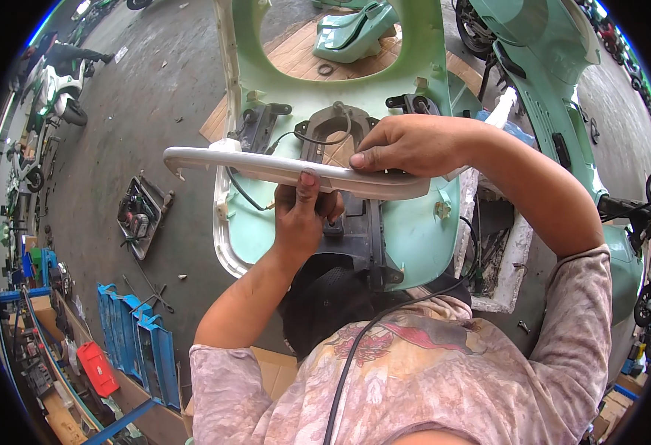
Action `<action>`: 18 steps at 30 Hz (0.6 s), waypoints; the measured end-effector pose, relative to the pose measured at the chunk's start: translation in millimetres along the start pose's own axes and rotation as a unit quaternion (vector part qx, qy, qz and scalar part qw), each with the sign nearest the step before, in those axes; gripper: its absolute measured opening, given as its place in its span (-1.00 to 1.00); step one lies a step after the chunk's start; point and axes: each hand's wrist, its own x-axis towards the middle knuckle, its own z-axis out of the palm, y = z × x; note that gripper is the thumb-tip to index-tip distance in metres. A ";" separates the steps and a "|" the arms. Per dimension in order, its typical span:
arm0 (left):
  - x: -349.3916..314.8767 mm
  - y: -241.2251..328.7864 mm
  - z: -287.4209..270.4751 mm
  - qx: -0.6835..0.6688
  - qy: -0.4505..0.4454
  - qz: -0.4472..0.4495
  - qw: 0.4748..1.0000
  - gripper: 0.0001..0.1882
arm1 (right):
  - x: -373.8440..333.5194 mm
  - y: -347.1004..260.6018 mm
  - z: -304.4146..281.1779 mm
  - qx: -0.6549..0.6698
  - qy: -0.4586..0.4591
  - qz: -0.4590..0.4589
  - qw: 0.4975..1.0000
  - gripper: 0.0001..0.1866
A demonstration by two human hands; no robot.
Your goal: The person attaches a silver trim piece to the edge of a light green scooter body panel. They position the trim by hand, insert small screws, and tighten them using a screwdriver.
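A long, pale grey curved trim piece (pixel 247 165) lies crosswise in front of me, its left end hooked downward. My left hand (pixel 299 215) grips it from below near the middle, thumb pressed on its front face and fingers curled. From the right, my right hand (pixel 407 148) bends over its upper edge, closed on it with the thumb along the top; some fingertips are hidden behind it. Beneath and beyond stands a mint-green scooter body panel (pixel 414 237) with a large round opening, black brackets (pixel 266 119) and a black cable (pixel 244 191).
Cardboard (pixel 292 55) on the floor bears a smaller green cover (pixel 355 33). Green scooter bodywork (pixel 540 89) stands at right, beside a dirty white foam box (pixel 500 297). At left are a tray of parts (pixel 141 215), blue metal racks (pixel 136 334) and a red case (pixel 97 368).
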 end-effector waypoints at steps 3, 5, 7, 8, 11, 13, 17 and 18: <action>-0.7 -3.7 5.7 0.016 0.003 0.008 1.000 -0.60 | -1.7 -2.1 4.8 -0.075 0.013 -0.033 0.997 -0.45; 0.4 -8.5 4.4 0.006 -0.001 -0.006 1.000 -0.63 | -5.0 2.2 3.2 -0.052 0.015 -0.045 0.998 -0.45; -0.7 -5.7 7.0 -0.004 0.001 -0.036 0.999 -0.60 | -3.8 2.6 -2.0 -0.044 -0.021 -0.056 0.997 -0.44; -1.1 -6.6 8.0 -0.002 -0.005 -0.028 1.000 -0.63 | -4.6 4.3 -3.8 -0.042 -0.037 -0.053 0.997 -0.44; -3.0 -5.8 5.0 0.013 -0.007 -0.022 1.000 -0.64 | -0.1 13.9 -6.7 -0.043 -0.046 -0.069 0.996 -0.46; -2.5 -5.9 4.5 0.013 0.000 -0.023 1.000 -0.62 | -2.0 7.8 -10.9 -0.042 -0.044 -0.039 0.997 -0.50; 0.2 -6.0 4.1 0.016 0.013 -0.020 1.000 -0.60 | -7.8 -3.0 5.5 -0.101 0.056 -0.075 0.990 -0.57; 0.2 -6.7 2.6 0.023 0.014 -0.018 0.999 -0.60 | -7.5 -5.1 8.7 -0.130 0.083 -0.118 0.981 -0.58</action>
